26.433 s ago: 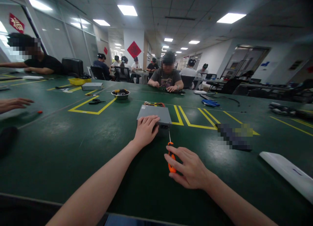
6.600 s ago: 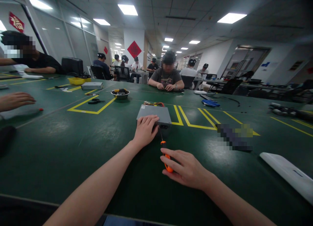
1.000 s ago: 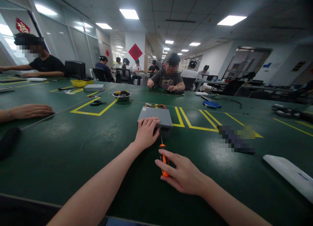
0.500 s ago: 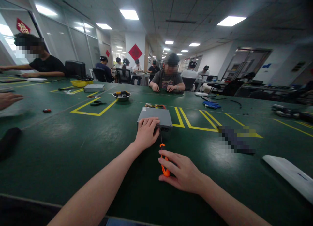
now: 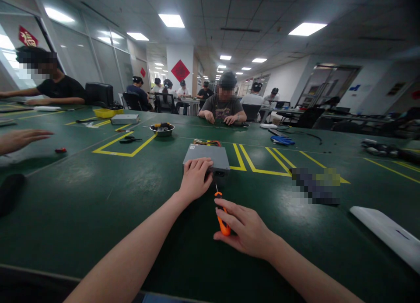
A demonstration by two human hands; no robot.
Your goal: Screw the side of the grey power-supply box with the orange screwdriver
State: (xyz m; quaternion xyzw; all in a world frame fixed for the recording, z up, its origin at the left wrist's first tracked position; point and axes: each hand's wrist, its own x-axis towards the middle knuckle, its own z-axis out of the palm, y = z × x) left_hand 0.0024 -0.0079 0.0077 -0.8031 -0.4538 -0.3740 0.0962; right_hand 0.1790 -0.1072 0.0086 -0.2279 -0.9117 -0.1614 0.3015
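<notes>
On your counter (image 5: pixel 92 233), a white flat panel (image 5: pixel 382 231) lies to your right, toward the near edge. Nearer the far edge, left of centre, stands a metal bowl (image 5: pixel 162 132); beyond it, farther left, sit a yellow tray (image 5: pixel 103 114) and a pale box (image 5: pixel 124 119). Right of centre lies a blue bundle (image 5: pixel 282 140). A person (image 5: pixel 223 105) sits across the far edge.

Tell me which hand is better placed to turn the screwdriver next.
Probably the right hand: it holds the orange screwdriver by the handle, shaft pointing toward the grey metal box. The left hand rests on that box, seemingly steadying it.
</notes>
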